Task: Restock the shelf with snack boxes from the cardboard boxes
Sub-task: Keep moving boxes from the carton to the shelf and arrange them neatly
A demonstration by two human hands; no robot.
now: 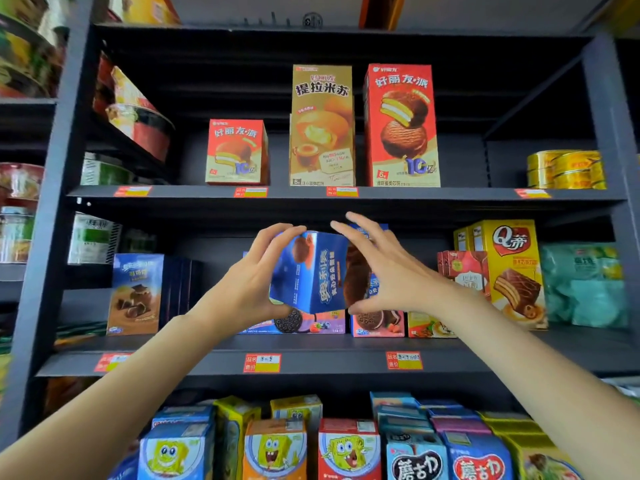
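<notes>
- Right now a blue snack box is held in the air in front of the middle shelf, tilted so one corner edge faces the camera.
- Left hand grips the box's left face, with the thumb under the bottom corner and the fingers curled over the top edge.
- Right hand holds the right face, with the thumb at the lower edge; its fingers are spread fairly wide and long, reaching over the top.
- Behind the held box, on the middle shelf, stand more blue cookie boxes and a pink-fronted box, mostly hidden by the hands.
- Left of them on that shelf stands a blue and brown box with dark boxes packed behind it.
- Right of them stand small red boxes and a tall yellow box, with pale green packs beyond.
- On the shelf above stand a short red pie box, a tall gold box and a tall red box, well apart from gold tins at the far right.
- The shelf below is crowded with cartoon-printed boxes in blue, orange, red and yellow.
- Red and yellow price tags sit along the shelf fronts.
</notes>
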